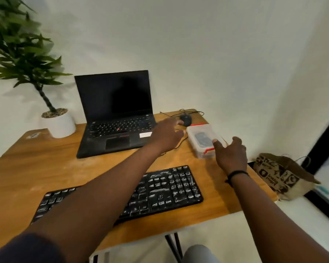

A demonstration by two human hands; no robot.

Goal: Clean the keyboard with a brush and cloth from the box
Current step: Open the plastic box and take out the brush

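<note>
A black keyboard (pixel 171 188) streaked with white dust lies across the front of the wooden desk (pixel 36 164); my left forearm covers its middle. A clear plastic box (pixel 201 138) with red clips stands at the desk's right side, lid on, with something dark inside. My left hand (pixel 168 136) reaches out beside the box's left side, fingers extended, holding nothing. My right hand (pixel 231 153) is at the box's near right corner, thumb touching the lid, fingers spread. No brush or cloth is plainly visible.
An open black laptop (pixel 116 114) stands behind the keyboard. A black wired mouse (pixel 186 119) sits just behind the box. A potted plant (pixel 58 122) stands at the back left. A brown paper bag (pixel 285 177) sits off the desk's right edge.
</note>
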